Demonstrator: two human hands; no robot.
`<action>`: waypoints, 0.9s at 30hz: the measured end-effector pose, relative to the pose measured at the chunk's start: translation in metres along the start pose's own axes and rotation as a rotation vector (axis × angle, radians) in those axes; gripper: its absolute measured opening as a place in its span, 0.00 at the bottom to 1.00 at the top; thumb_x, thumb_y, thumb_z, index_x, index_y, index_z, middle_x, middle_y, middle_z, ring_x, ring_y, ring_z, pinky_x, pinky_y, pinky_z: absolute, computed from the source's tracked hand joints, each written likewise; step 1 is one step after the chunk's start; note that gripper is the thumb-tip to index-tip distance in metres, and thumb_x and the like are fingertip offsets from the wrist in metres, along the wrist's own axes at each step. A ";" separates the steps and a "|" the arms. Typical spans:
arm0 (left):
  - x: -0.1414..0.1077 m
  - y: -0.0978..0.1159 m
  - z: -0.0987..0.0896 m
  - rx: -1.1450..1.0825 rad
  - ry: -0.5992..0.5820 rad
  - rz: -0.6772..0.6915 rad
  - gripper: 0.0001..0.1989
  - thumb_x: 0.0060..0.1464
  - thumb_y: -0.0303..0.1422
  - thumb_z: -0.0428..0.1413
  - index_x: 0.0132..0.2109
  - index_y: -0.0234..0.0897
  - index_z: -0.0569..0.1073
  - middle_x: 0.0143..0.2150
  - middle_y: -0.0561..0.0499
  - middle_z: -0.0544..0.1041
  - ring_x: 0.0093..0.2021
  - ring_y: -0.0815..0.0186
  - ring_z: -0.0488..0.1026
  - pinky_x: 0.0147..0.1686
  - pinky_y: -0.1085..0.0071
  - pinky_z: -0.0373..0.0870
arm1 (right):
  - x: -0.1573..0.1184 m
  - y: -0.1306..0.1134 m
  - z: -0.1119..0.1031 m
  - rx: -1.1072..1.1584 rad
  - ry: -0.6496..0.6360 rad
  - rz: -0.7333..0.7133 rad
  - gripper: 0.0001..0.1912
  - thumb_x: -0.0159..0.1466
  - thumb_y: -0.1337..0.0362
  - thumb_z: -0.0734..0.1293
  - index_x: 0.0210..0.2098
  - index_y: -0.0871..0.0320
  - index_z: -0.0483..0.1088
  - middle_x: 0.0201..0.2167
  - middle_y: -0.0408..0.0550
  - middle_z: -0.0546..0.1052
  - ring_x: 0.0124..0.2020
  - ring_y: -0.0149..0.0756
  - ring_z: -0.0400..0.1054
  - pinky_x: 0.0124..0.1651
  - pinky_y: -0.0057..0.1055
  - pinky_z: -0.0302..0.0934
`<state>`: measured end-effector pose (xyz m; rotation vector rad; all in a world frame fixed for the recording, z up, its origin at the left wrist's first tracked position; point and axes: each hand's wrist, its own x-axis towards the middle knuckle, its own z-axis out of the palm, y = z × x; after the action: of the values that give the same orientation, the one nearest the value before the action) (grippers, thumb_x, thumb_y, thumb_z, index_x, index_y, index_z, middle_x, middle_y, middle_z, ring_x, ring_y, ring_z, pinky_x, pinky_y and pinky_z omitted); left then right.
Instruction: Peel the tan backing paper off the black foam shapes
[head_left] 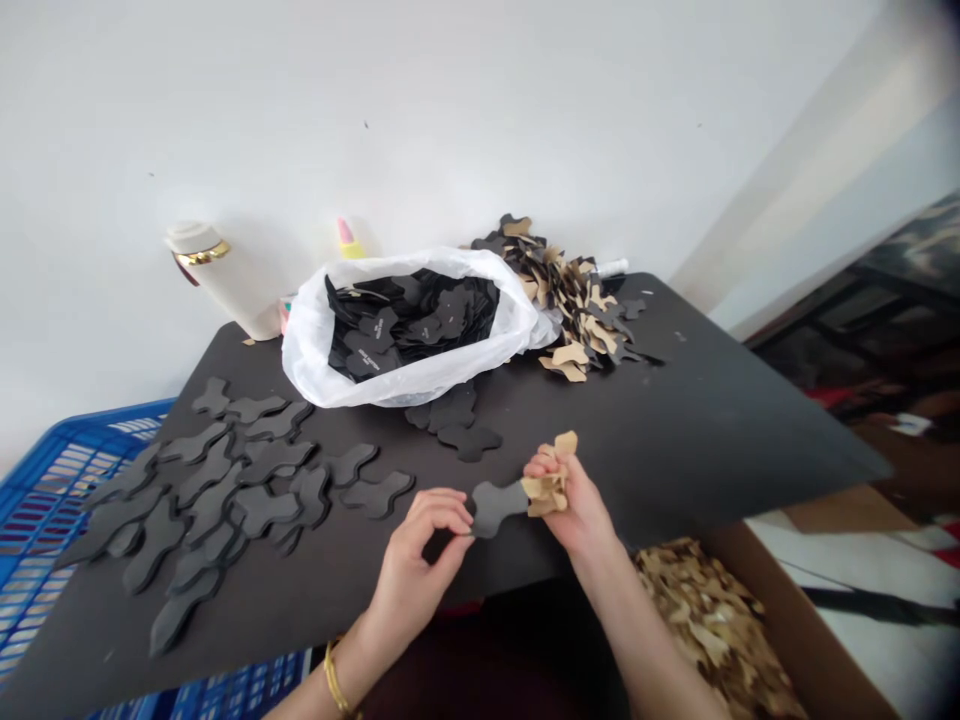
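We took the white plastic bag [306,345] on the black table [675,430] as our reference. Its mouth stood open, and we saw black pieces [431,325] heaped inside it, some bearing pale lettering.

In front of the bag, toward its right end, we found both hands on one dark grey piece [491,507]. The left hand [420,550] pinched the near edge of this piece between thumb and fingers. The right hand [577,500] was closed around a bunch of crumpled tan paper [546,492] at the piece's other end; we could not tell whether any paper was attached there. The hands were apart from each other.

We noted overlapping dark pieces [262,510] spread to the front left of the bag, and a mixed black and tan pile [574,295] just to its right. A white bottle [244,295] with a gold band leaned behind it to the left. Well to its right and lower, we recorded a cardboard box [799,620] containing tan scraps [705,610].
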<state>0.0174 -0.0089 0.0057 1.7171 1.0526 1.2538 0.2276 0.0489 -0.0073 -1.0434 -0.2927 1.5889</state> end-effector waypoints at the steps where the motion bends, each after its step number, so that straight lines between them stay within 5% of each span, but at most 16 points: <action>1: 0.000 -0.002 0.000 -0.051 0.046 -0.094 0.06 0.59 0.24 0.55 0.36 0.39 0.70 0.38 0.50 0.75 0.50 0.62 0.72 0.50 0.65 0.69 | 0.001 -0.003 -0.003 -0.010 -0.047 -0.042 0.16 0.55 0.59 0.67 0.23 0.53 0.54 0.17 0.34 0.56 0.16 0.25 0.51 0.19 0.22 0.53; 4: 0.005 -0.009 -0.001 -0.191 0.185 -0.378 0.02 0.58 0.30 0.56 0.36 0.39 0.70 0.39 0.51 0.74 0.43 0.65 0.73 0.43 0.70 0.70 | 0.002 -0.009 -0.012 -0.141 -0.081 -0.156 0.15 0.58 0.54 0.67 0.26 0.53 0.57 0.17 0.31 0.45 0.16 0.24 0.38 0.17 0.21 0.42; 7: 0.013 -0.014 -0.003 -0.278 0.250 -0.532 0.05 0.57 0.35 0.59 0.37 0.39 0.71 0.37 0.54 0.73 0.32 0.71 0.69 0.38 0.73 0.67 | -0.004 -0.008 -0.018 -0.441 -0.095 -0.187 0.17 0.59 0.52 0.69 0.43 0.54 0.67 0.17 0.30 0.49 0.18 0.25 0.40 0.18 0.22 0.38; 9: 0.018 -0.015 -0.004 -0.315 0.255 -0.563 0.07 0.57 0.36 0.59 0.37 0.38 0.71 0.34 0.55 0.71 0.30 0.72 0.67 0.39 0.73 0.65 | -0.008 -0.005 -0.018 -0.672 -0.140 -0.153 0.22 0.57 0.52 0.71 0.47 0.55 0.69 0.19 0.32 0.53 0.18 0.24 0.43 0.18 0.22 0.40; 12: 0.022 -0.015 -0.003 -0.364 0.246 -0.580 0.07 0.56 0.36 0.60 0.38 0.38 0.71 0.32 0.56 0.71 0.31 0.72 0.66 0.40 0.73 0.63 | -0.009 0.001 -0.012 -0.843 -0.157 -0.148 0.18 0.57 0.50 0.70 0.40 0.56 0.71 0.20 0.35 0.58 0.19 0.25 0.48 0.19 0.23 0.45; 17: 0.029 -0.017 0.000 -0.417 0.226 -0.610 0.09 0.56 0.36 0.61 0.38 0.37 0.71 0.33 0.55 0.72 0.30 0.73 0.66 0.39 0.73 0.63 | 0.001 0.007 -0.001 -0.874 -0.158 -0.212 0.17 0.57 0.49 0.69 0.30 0.56 0.67 0.22 0.38 0.62 0.22 0.27 0.55 0.24 0.25 0.52; 22: 0.045 -0.021 -0.001 -0.515 0.250 -0.625 0.11 0.54 0.38 0.62 0.38 0.36 0.71 0.34 0.53 0.73 0.31 0.71 0.69 0.33 0.74 0.64 | 0.015 0.007 0.004 -0.883 -0.070 -0.263 0.17 0.58 0.47 0.67 0.33 0.56 0.68 0.22 0.38 0.64 0.23 0.28 0.57 0.25 0.25 0.54; 27: 0.052 -0.021 -0.002 -0.546 0.257 -0.632 0.11 0.53 0.38 0.63 0.37 0.36 0.71 0.33 0.53 0.73 0.30 0.71 0.70 0.31 0.74 0.65 | 0.018 0.004 0.008 -0.926 -0.116 -0.251 0.16 0.58 0.49 0.67 0.32 0.56 0.69 0.23 0.39 0.64 0.24 0.28 0.57 0.25 0.26 0.53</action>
<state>0.0208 0.0474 0.0052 0.7412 1.1407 1.2004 0.2198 0.0659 -0.0140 -1.5190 -1.2691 1.2752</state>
